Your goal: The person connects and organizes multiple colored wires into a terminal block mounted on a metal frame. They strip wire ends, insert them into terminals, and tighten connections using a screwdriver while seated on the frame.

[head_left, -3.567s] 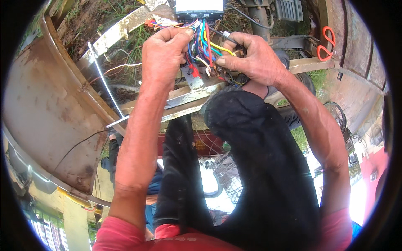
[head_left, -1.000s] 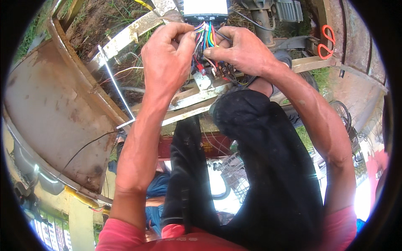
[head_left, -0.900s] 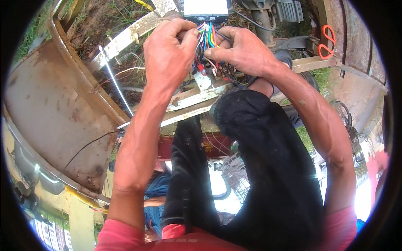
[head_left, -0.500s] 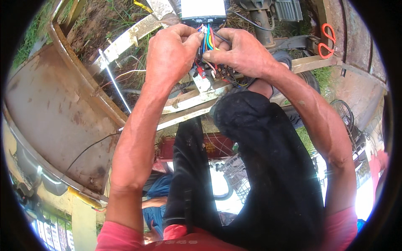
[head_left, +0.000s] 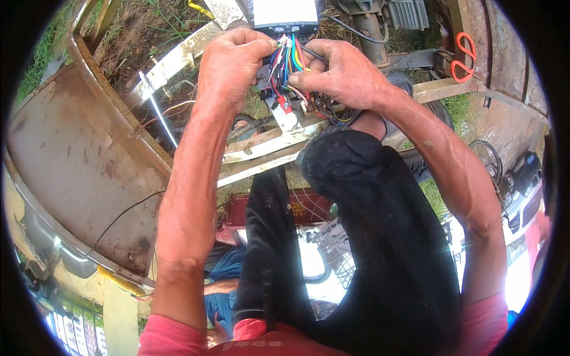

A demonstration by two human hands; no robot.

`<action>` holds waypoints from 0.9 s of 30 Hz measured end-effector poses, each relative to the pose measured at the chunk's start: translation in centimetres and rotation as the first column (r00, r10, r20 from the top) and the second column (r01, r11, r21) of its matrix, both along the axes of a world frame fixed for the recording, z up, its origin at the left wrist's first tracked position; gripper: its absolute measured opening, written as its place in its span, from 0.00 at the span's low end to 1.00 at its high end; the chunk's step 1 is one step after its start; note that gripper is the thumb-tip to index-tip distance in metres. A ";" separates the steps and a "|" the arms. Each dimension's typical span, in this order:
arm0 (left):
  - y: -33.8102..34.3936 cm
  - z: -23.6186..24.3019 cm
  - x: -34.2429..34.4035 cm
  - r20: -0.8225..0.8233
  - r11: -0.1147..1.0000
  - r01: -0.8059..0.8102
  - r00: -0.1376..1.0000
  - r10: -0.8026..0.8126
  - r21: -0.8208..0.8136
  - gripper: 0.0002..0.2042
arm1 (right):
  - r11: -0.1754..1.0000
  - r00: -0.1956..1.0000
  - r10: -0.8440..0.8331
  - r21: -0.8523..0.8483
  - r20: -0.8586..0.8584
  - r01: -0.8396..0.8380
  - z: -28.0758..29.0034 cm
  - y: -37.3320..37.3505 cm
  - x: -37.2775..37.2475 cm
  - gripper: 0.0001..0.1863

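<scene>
A box-shaped controller with a bright white top (head_left: 285, 12) and a dark end sits at the top middle. From that end hangs a bundle of coloured wires (head_left: 289, 62) in blue, yellow, red, green and black. To the bundle's left, my left hand (head_left: 228, 68) is closed, its thumb and forefinger pinching a thin wire close to the box. My right hand (head_left: 341, 74) closes on wires at the bundle's right side, with a black cable by its forefinger. Red and black connectors (head_left: 284, 105) hang below, near the pale frame.
A pale metal frame bar (head_left: 261, 151) crosses below the wires. At left stands a rusty panel (head_left: 89, 160) with a bent tube edge. An orange-red loop (head_left: 464, 58) hangs at right by a motor-like part (head_left: 368, 26). Another person's arm (head_left: 221, 287) shows low down.
My left hand has drawn a little left, away from the middle of the bundle, baring more of the wires. My right hand stays almost where it was.
</scene>
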State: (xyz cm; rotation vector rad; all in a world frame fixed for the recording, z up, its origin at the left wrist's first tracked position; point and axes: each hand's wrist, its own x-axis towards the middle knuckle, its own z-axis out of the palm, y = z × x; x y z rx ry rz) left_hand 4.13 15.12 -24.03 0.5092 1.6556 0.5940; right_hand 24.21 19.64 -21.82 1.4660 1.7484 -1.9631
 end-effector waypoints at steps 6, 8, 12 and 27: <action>-0.1 -0.4 0.1 -0.006 1.000 0.023 1.000 -0.023 0.002 0.08 | 1.000 1.000 0.017 0.022 0.002 -0.017 -0.1 0.1 0.1 0.22; -0.1 -0.1 0.3 0.005 1.000 0.019 1.000 -0.019 0.004 0.07 | 1.000 1.000 -0.007 0.005 -0.012 0.007 -0.4 -0.1 0.2 0.22; 0.0 -0.4 0.1 -0.003 1.000 0.027 1.000 -0.027 0.007 0.08 | 1.000 0.999 -0.028 0.009 -0.028 0.029 -0.8 -0.4 0.3 0.23; -0.7 0.2 -1.2 0.067 0.998 0.047 0.997 -0.049 0.035 0.08 | 0.999 1.000 0.012 -0.038 0.002 -0.012 0.2 0.2 -0.2 0.23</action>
